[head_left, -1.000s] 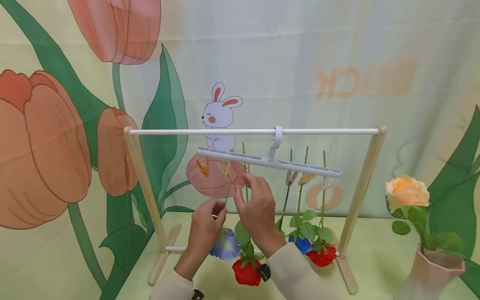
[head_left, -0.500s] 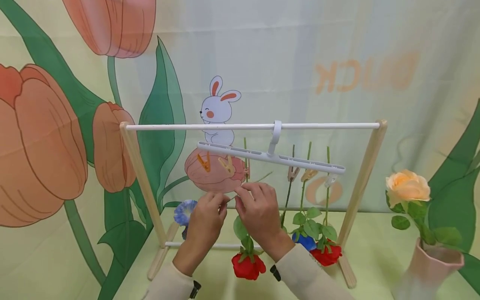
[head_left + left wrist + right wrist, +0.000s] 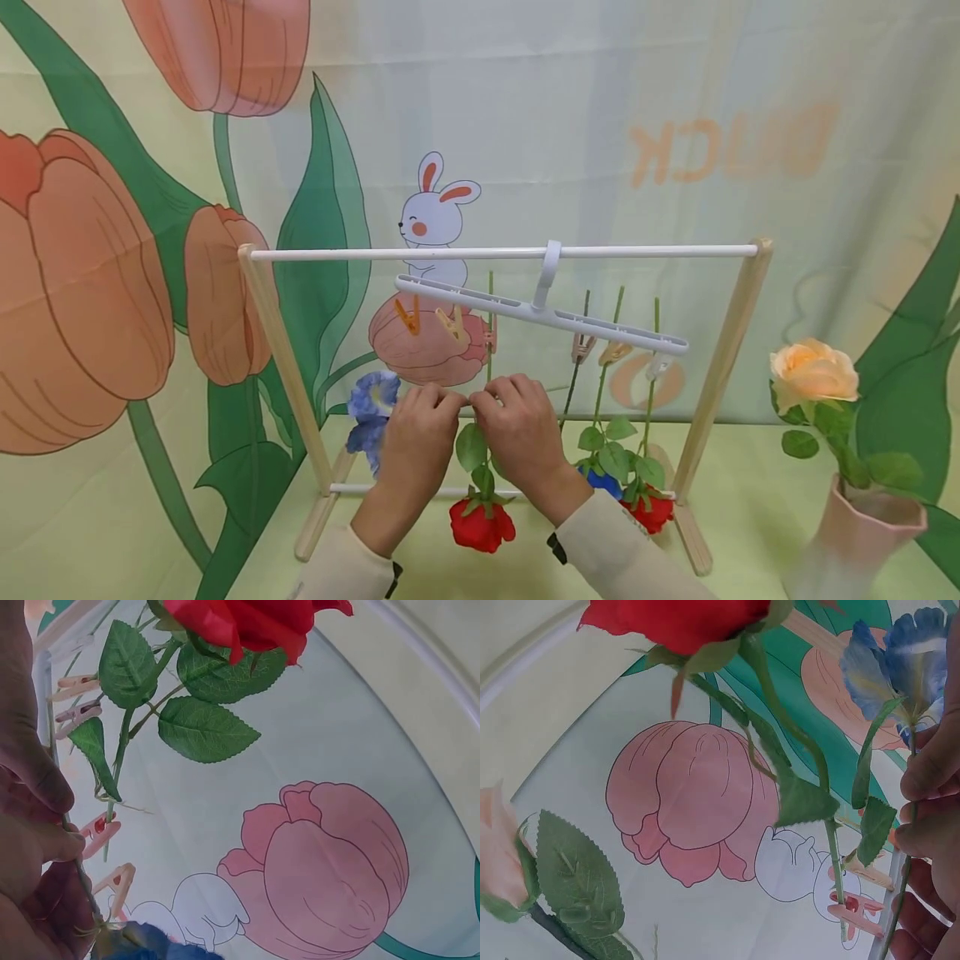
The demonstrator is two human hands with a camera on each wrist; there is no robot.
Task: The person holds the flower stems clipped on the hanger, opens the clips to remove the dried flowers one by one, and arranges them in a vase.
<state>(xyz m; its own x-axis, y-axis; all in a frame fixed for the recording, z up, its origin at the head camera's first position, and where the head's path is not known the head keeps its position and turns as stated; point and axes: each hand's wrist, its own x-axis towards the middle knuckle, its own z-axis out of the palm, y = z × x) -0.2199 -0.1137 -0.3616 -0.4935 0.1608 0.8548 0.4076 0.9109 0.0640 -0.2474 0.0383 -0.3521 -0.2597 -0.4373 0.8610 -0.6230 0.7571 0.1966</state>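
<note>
A blue iris-like flower (image 3: 372,396) lies sideways, its head just left of my left hand (image 3: 420,442). The left fingers pinch its thin green stem (image 3: 913,776) close to the bloom. Further along, my right hand (image 3: 521,433) pinches the same stem, and the two hands nearly meet. Behind and below them a red rose (image 3: 482,525) hangs head down, its stem held by a pink clip (image 3: 490,337) on the white hanger (image 3: 551,317). To the left on that hanger, an orange clip (image 3: 408,317) and a yellow clip (image 3: 453,327) hold nothing.
The hanger tilts down rightward from the white rail (image 3: 337,254) of a wooden stand (image 3: 723,367). On its right side several clips hold hanging flowers, including a blue bloom (image 3: 600,482) and another red rose (image 3: 651,510). A pink vase (image 3: 862,533) with a peach rose (image 3: 813,373) stands at right.
The blue flower swung from hanging below the left hand to lying left of it, its stem turned sideways. Both hands came lower and closer together, away from the clips.
</note>
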